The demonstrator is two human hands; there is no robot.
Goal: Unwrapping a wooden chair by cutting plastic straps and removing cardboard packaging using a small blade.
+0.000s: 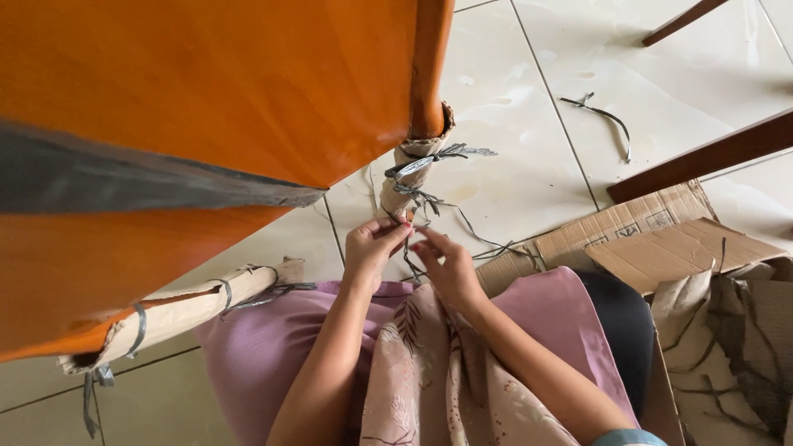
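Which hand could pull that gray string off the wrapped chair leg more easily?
Probably the left hand. Its fingertips already pinch at the gray strap right against the cardboard-wrapped leg. The right hand sits a little lower, touching the loose strands.

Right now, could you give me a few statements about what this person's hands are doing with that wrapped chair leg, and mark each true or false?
1. Both hands, the left hand and the right hand, work at the grey strap on the wrapped leg. True.
2. The chair is blue. False: it is orange.
3. A cut strap piece lies on the floor tiles. True.
4. The cardboard lies on the person's left. False: on the right.
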